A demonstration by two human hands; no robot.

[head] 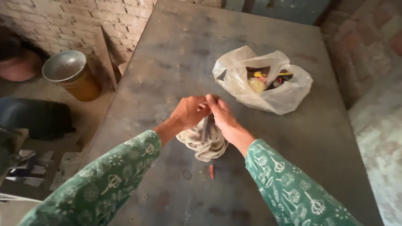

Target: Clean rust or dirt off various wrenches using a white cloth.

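Observation:
My left hand (189, 111) and my right hand (222, 114) meet over the middle of a grey metal table (176, 62). Both pinch the gathered top of a small, crumpled, dirty-white plastic bag (203, 144) that hangs below my fingers and rests on the table. The fingers of both hands are closed on its neck. What lies inside this bag is hidden. Both sleeves are green with a white print.
An open white plastic bag (268, 90) with yellow, red and dark items inside lies behind my hands to the right. A small red scrap (211, 171) lies near the table's front. Off the left edge stand a metal-lidded yellow container (73, 75), a dark cushion (35, 117) and brick walls.

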